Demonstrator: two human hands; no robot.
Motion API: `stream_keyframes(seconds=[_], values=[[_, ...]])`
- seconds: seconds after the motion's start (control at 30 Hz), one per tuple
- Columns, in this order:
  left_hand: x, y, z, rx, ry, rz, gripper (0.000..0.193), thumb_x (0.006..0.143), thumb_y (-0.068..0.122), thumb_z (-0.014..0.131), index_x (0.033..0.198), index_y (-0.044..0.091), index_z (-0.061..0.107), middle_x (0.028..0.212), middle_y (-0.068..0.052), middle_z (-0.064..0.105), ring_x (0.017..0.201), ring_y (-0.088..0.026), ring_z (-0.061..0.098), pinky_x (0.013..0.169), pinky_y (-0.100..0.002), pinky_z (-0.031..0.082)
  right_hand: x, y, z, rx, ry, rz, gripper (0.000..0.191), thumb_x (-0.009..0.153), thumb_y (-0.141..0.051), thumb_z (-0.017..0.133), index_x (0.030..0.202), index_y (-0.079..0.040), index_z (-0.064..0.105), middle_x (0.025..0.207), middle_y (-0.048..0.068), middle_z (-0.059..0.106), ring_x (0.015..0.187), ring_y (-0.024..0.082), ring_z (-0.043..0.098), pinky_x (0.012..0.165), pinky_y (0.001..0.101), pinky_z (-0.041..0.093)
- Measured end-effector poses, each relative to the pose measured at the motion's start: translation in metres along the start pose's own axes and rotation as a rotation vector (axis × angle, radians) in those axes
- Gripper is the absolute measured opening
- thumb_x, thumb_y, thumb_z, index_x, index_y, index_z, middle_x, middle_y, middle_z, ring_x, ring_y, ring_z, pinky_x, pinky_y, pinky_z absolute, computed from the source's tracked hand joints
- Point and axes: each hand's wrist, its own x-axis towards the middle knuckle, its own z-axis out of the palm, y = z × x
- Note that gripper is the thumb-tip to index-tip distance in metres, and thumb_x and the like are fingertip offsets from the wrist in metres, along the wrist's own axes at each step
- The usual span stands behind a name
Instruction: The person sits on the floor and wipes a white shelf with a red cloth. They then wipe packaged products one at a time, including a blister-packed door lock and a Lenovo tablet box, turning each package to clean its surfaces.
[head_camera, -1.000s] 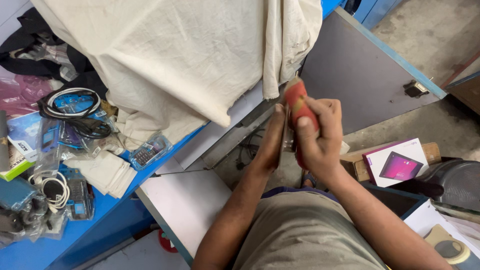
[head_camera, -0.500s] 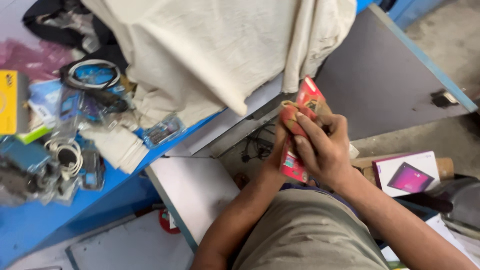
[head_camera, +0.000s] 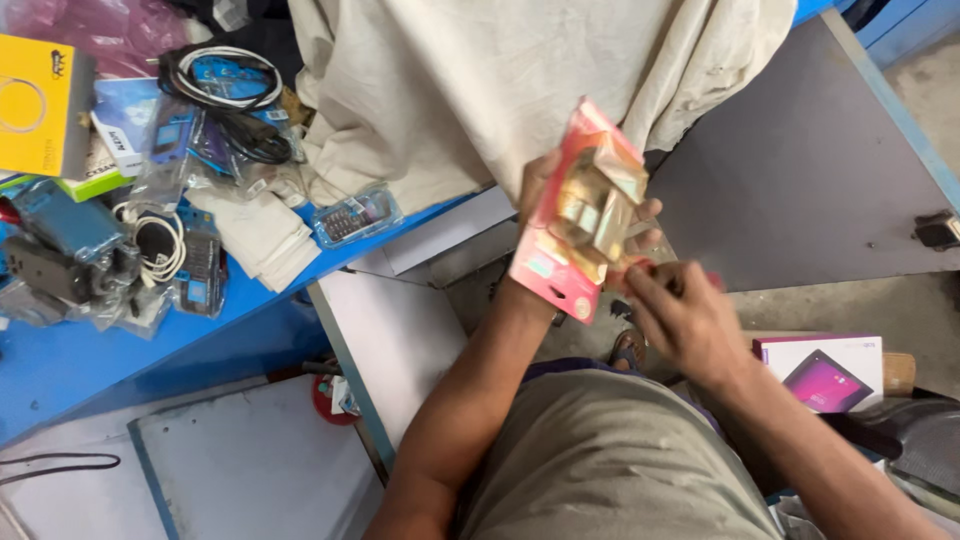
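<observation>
On the far left, a yellow box sits on the blue counter. Just right of it lie coiled cables and, nearer, a heap of small bagged parts with a white cord among them. A small phone in a clear bag rests at the counter's near edge, touching a folded cloth. A large cream cloth hangs over the far middle of the counter.

In the middle, the left hand is closed around a pink blister pack, holding it upright above the gap beside the counter; its clear bubble shows something pale gold inside, but what it is cannot be told. The right hand is just to the right and nearer, its fingers curled and pinching at the pack's lower right corner; the contact is partly blurred.

Below the hands is a white panel. To the right, a grey board slopes away, and a white box with a purple picture lies on the floor near the right forearm.
</observation>
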Motion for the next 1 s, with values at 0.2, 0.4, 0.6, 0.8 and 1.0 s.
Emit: stream_keyframes(seconds=[0.2, 0.4, 0.6, 0.8, 1.0], values=[[0.002, -0.011, -0.01, 0.009, 0.009, 0.033, 0.068, 0.105, 0.053, 0.049, 0.137, -0.006, 0.056, 0.125, -0.025, 0.065, 0.114, -0.044, 0.067, 0.1, -0.059, 0.057, 0.005, -0.021, -0.034, 0.062, 0.272, 0.13, 0.038, 0.094, -0.004, 0.074, 0.132, -0.005, 0.068, 0.111, 0.016, 0.057, 0.09, 0.026, 0.06, 0.075, 0.0351, 0.052], [0.016, -0.028, -0.007, 0.066, -0.238, -0.054, 0.066, 0.112, 0.049, 0.048, 0.14, -0.009, 0.054, 0.127, -0.031, 0.065, 0.109, -0.048, 0.067, 0.096, -0.057, 0.058, 0.035, -0.061, -0.018, -0.072, 0.297, -0.144, 0.037, 0.086, -0.013, 0.083, 0.122, -0.011, 0.074, 0.094, 0.009, 0.055, 0.079, 0.026, 0.058, 0.067, 0.0389, 0.049], [0.013, -0.007, 0.01, 0.067, -0.078, -0.091, 0.07, 0.093, 0.05, 0.052, 0.136, -0.005, 0.054, 0.12, -0.025, 0.067, 0.11, -0.041, 0.069, 0.094, -0.058, 0.059, 0.012, -0.04, -0.038, -0.015, 0.017, -0.05, 0.037, 0.082, -0.008, 0.076, 0.119, -0.013, 0.078, 0.09, 0.007, 0.059, 0.074, 0.023, 0.061, 0.06, 0.0375, 0.05], [0.008, -0.032, -0.019, 0.154, -0.012, 0.026, 0.057, 0.114, 0.044, 0.049, 0.135, -0.008, 0.057, 0.12, -0.023, 0.067, 0.108, -0.032, 0.069, 0.097, -0.045, 0.059, 0.027, -0.047, -0.056, -0.021, 0.302, 0.034, 0.031, 0.092, -0.011, 0.076, 0.123, -0.011, 0.071, 0.108, 0.014, 0.058, 0.084, 0.025, 0.062, 0.07, 0.0365, 0.053], [0.0, -0.038, -0.037, -0.005, 0.066, -0.154, 0.067, 0.109, 0.061, 0.046, 0.131, -0.001, 0.057, 0.12, -0.017, 0.068, 0.107, -0.028, 0.07, 0.095, -0.041, 0.06, 0.064, -0.055, -0.066, -0.132, 0.179, -0.068, 0.031, 0.086, -0.017, 0.073, 0.117, -0.013, 0.073, 0.112, 0.01, 0.062, 0.096, 0.03, 0.066, 0.078, 0.0422, 0.056]])
